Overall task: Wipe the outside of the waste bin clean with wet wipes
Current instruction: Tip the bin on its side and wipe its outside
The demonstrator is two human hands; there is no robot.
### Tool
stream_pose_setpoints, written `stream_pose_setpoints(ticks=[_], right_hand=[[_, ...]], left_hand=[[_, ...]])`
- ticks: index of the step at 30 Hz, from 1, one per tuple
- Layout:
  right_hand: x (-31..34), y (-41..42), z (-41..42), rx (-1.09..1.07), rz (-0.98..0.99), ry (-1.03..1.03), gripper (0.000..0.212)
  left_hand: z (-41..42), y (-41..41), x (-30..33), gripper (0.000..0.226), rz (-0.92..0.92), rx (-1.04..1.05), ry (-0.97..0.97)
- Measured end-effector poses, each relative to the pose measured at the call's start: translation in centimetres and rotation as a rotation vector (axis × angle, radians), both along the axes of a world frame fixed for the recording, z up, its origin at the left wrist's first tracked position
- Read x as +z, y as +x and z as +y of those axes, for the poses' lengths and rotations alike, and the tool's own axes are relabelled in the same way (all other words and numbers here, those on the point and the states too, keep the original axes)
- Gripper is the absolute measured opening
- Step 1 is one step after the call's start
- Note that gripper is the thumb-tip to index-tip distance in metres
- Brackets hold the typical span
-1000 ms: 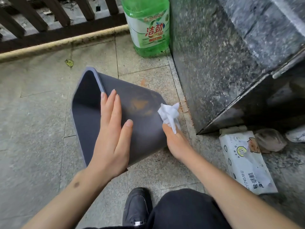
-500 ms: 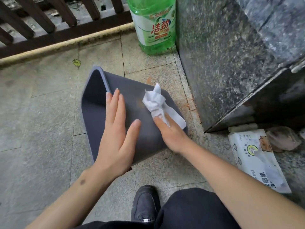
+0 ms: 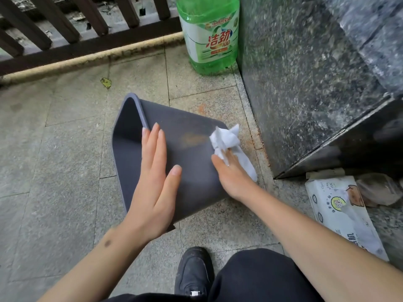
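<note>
A dark grey waste bin (image 3: 192, 171) lies on its side on the tiled floor, its mouth facing left. My left hand (image 3: 154, 188) presses flat on the bin's upper side near the rim, fingers straight. My right hand (image 3: 231, 177) grips a bunched white wet wipe (image 3: 224, 138) and holds it against the bin's outside near the base end. An orange-brown smear (image 3: 193, 139) shows on the bin just left of the wipe.
A white pack of wet wipes (image 3: 340, 212) lies on the floor at the right beside a crumpled bag (image 3: 379, 188). A green detergent bottle (image 3: 210, 38) stands by a dark granite block (image 3: 305, 83). A wooden railing (image 3: 65, 40) runs along the back. My black shoe (image 3: 194, 273) is below the bin.
My right hand swept the wipe left over the smear and then back right toward the bin's base end. My left hand stayed flat on the bin.
</note>
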State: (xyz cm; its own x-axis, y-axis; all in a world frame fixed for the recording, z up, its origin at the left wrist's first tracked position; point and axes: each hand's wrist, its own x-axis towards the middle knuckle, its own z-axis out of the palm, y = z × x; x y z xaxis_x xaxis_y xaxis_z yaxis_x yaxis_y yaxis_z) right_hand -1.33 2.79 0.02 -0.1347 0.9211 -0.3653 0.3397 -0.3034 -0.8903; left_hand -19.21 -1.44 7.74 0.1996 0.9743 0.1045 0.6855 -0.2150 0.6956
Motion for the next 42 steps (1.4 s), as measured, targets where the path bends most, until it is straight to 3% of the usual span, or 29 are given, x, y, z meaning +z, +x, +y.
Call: stream_pose_setpoints(ticks=[7,11,15,19,23,28,32,37,42], right_hand=[[6.9,-4.7,-2.7,0.264,0.347,0.271,0.046],[6.0,-4.3,-1.8,0.304,0.318,0.340,0.042],[3.5,-3.2,-0.4,0.164,0.232,0.203,0.036],[-0.6,-0.7,0.8,-0.045,-0.022,0.064,0.042],[-3.8,1.7,1.8,-0.271,-0.162,-0.140,0.038],[-6.0,2.7,-0.6,-0.250,-0.013,-0.299,0.056],[-6.5,2.7,-1.8,-0.270,0.077,-0.369,0.064],[-5.4,1.3,-1.0,-0.258,0.169,-0.228,0.051],[-4.3,0.4,-1.1,-0.200,0.063,-0.171,0.048]], left_hand=[[0.3,1.0,0.7,0.079,-0.096,-0.048,-0.023],[0.3,0.9,0.7,0.086,-0.069,-0.051,-0.035],[-0.1,-0.3,0.2,0.084,0.006,-0.028,0.002],[0.0,-1.7,0.8,0.086,-0.097,0.020,-0.063],[2.1,-0.1,2.1,0.084,-0.017,-0.095,-0.050],[4.4,2.0,2.9,0.081,0.096,-0.187,-0.017],[4.2,1.7,2.6,0.076,0.011,-0.239,-0.057],[4.4,-0.7,2.5,0.082,-0.061,-0.134,-0.066],[7.2,-2.0,3.5,0.075,0.116,-0.028,-0.082]])
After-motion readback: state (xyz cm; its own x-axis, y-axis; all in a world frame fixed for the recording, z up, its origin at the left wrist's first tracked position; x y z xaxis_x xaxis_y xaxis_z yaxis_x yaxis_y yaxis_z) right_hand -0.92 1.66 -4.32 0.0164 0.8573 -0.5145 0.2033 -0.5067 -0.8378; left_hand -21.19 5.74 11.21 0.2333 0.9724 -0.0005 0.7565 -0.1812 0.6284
